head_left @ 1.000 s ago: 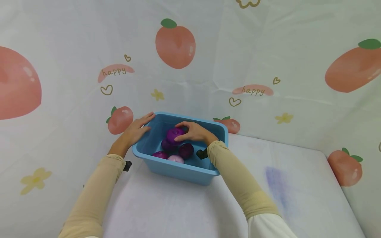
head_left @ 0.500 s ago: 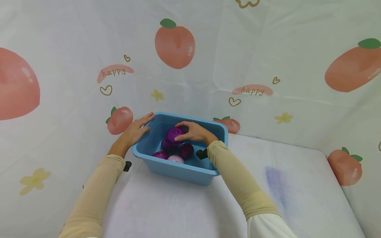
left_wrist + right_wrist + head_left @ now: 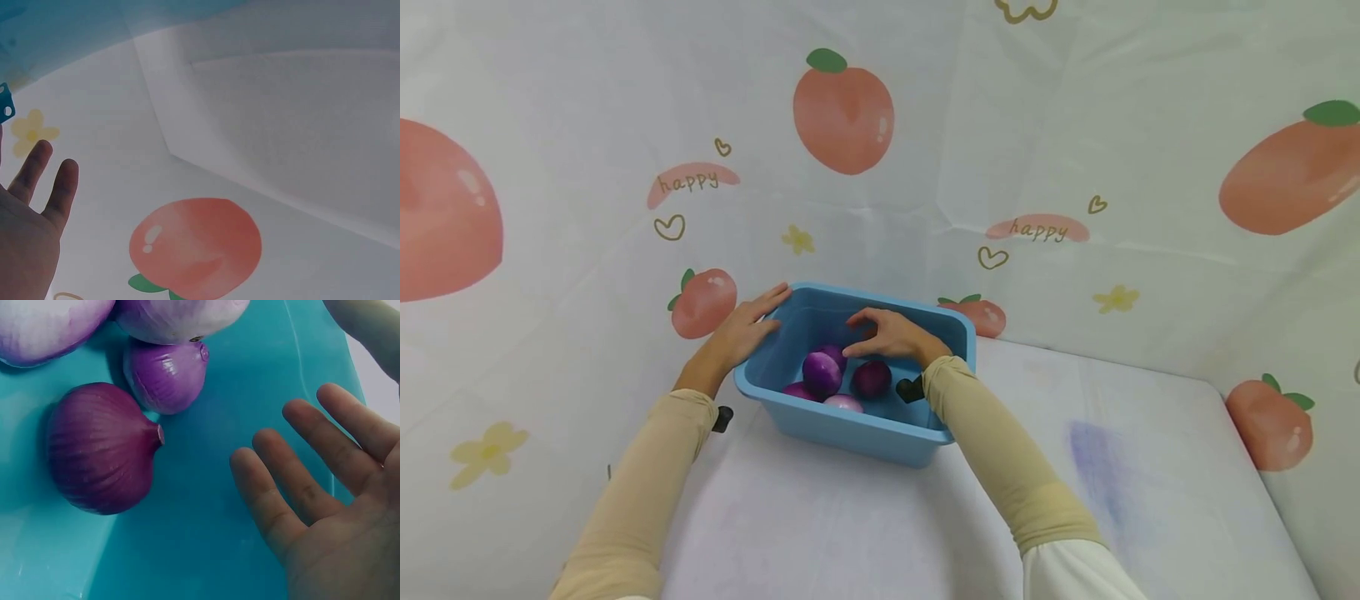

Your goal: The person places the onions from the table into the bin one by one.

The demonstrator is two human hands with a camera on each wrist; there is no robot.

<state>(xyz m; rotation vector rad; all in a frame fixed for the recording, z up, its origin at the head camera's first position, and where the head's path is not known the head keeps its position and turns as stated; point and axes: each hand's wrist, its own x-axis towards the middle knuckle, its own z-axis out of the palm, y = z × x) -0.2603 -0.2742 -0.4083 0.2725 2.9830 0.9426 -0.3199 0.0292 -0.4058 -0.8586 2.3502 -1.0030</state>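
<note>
Several purple onions lie together in a light blue plastic tub. One is darker, the dark red-purple onion, resting a little apart with its stem end toward my right hand. That hand hovers inside the tub beside the onions, fingers spread apart and holding nothing; the right wrist view shows a gap between its fingertips and the dark onion. My left hand rests on the tub's left rim with fingers extended. In the left wrist view, only part of the left hand shows.
The tub stands on a white-covered table near the back wall. A white cloth printed with peaches hangs behind and at the sides. A bluish smear marks the table cover on the right.
My right hand has let go of a purple onion, which now lies lower and to the left among the others. The left hand stays on the rim.
</note>
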